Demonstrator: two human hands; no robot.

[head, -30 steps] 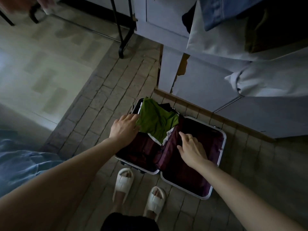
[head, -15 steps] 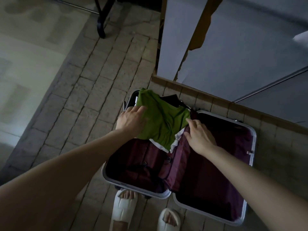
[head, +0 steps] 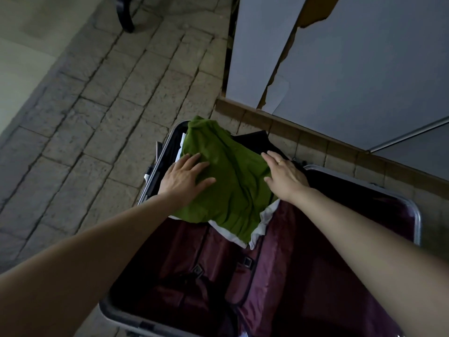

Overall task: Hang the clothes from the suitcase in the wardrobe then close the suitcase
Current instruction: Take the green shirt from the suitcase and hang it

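An open suitcase [head: 416, 215] with a silver rim and dark red lining lies flat on the floor. At the far end of its left half sits a folded green garment [head: 233, 181] on top of a white garment [head: 266, 216] and a black one [head: 255, 139]. My left hand [head: 185, 177] lies flat on the green garment's left edge, fingers spread. My right hand [head: 284, 173], with a ring on one finger, rests on its right edge. Neither hand has closed around the fabric. The wardrobe [head: 364, 69] stands just behind the suitcase.
Grey wardrobe panels with a torn brown patch [head: 313, 13] rise at the upper right above a wooden plinth [head: 315, 135]. Stone-pattern floor [head: 109, 113] stretches to the left. A black furniture leg [head: 126, 18] stands at the top left.
The view has dropped closer to the suitcase; the hanging clothes and my slippers have left the frame. Both hands have moved forward onto the green garment, the right one from the lining.
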